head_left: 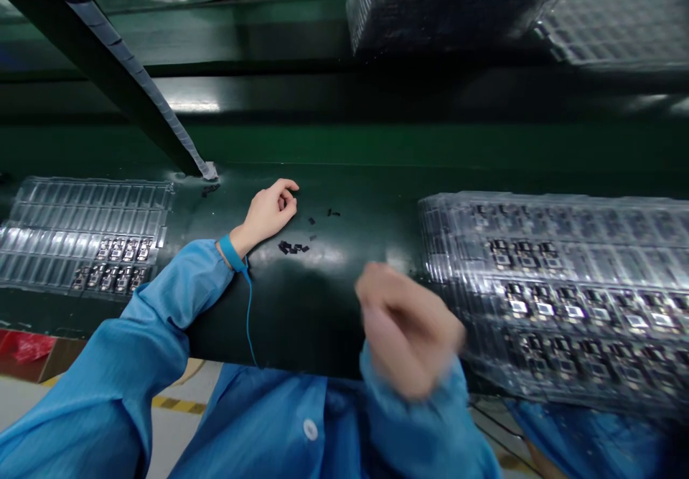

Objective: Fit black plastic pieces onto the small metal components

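Note:
My left hand [269, 212] rests on the dark green table [301, 299], fingers curled with fingertips pinched together; whether anything is in them I cannot make out. A blue wrist strap [232, 253] with a thin blue cord circles that wrist. Small black parts [292, 248] lie scattered just right of the hand. My right hand [406, 328] is nearer to me, smeared by motion, beside a stack of clear plastic trays [560, 285] holding small electronic modules.
A clear tray [80, 231] at the left holds two rows of modules near its front. More stacked trays [452, 1] sit on a shelf above. A dark slanted bar [123, 70] runs down to the table.

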Tool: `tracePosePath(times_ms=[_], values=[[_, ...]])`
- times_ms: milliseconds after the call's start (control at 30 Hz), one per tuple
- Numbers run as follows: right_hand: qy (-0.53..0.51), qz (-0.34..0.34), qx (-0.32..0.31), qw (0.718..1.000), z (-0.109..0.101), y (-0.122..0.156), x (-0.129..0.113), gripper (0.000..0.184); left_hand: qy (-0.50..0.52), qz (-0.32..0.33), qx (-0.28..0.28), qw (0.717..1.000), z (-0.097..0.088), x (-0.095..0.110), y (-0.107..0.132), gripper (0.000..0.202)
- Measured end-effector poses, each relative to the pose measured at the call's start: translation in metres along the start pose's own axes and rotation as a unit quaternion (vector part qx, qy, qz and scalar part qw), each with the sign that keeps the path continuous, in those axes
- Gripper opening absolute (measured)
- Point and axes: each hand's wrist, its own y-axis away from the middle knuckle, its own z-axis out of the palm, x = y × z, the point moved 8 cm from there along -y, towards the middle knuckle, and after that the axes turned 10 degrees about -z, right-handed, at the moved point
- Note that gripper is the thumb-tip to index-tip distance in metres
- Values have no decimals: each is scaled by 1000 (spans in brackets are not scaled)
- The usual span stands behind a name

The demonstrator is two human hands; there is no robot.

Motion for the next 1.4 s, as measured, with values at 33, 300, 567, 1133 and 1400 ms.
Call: tracePosePath(times_ms=[33, 300, 567, 1133, 1400], values=[[58, 18, -21, 998, 3, -4, 19, 20, 1, -3, -2, 1000, 0, -1, 0, 26], [345, 16, -243, 906, 38, -9, 109, 23, 1, 0, 3, 1000, 0, 0, 0, 28], [385, -101, -261, 879, 46, -23, 104, 26, -11, -27, 8, 1000, 4, -1, -2, 26], [179, -139, -80, 971, 34, -37, 109, 14, -30, 185, -31, 982, 18, 38, 22, 22], [258, -217, -35, 941, 26, -35, 111, 22, -61, 147, -85, 984, 30, 21, 10, 22]])
